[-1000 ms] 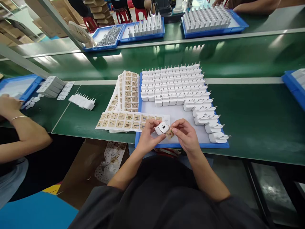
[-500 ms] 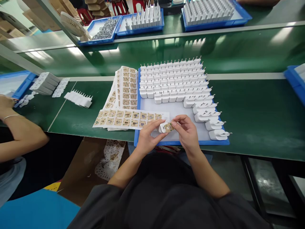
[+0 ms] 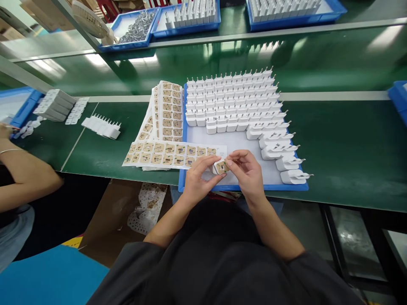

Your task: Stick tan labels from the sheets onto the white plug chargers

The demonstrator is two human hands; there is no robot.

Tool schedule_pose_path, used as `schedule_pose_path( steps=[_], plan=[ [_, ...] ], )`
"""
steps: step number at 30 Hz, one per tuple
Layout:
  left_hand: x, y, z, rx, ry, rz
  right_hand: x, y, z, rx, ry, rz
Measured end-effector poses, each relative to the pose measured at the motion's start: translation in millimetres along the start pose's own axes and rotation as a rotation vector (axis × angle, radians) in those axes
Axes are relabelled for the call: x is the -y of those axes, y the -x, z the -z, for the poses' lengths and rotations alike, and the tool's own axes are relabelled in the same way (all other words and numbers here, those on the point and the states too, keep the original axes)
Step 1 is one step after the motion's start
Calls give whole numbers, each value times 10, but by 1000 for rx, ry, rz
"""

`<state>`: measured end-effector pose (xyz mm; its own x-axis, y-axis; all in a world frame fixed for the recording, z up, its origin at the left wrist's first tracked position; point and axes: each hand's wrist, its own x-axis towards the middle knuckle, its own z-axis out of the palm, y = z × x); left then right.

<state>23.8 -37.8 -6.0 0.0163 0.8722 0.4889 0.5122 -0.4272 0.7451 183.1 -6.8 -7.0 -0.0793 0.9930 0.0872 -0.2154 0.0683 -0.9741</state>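
Note:
My left hand [image 3: 197,180] grips a small white charger plug [image 3: 220,167] over the near edge of a blue tray [image 3: 241,187]. My right hand [image 3: 246,169] pinches a tan sticker against the plug's face. The tray holds several rows of white charger plugs [image 3: 232,99] standing prongs-up, with more lying along its right side. A sheet of tan stickers [image 3: 168,153] lies just left of my hands, over the tray's left rim. More sticker sheets [image 3: 165,110] fan out behind it.
A co-worker's arm [image 3: 22,180] rests at the left by a blue tray [image 3: 23,108], stacked white parts [image 3: 54,103] and a row of plugs [image 3: 101,126]. Across the green belt [image 3: 333,63] stand more blue trays [image 3: 184,23] with plugs. A cardboard box [image 3: 124,216] sits below the bench.
The sticker in my right hand has gone from beside the plug to lying on its face. Both hands stay together at the tray's near edge; the camera has tipped slightly.

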Motion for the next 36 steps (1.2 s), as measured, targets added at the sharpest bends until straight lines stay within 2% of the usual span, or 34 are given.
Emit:
schedule_pose_path(
  steps=[12,36],
  plan=[
    [-4,0,-2,11,-21,-12,-19,-1,-3,-8,49,5],
    [-3,22,-22,-8,-89,-51,-11,56,-69,-53,177,105]
  ],
)
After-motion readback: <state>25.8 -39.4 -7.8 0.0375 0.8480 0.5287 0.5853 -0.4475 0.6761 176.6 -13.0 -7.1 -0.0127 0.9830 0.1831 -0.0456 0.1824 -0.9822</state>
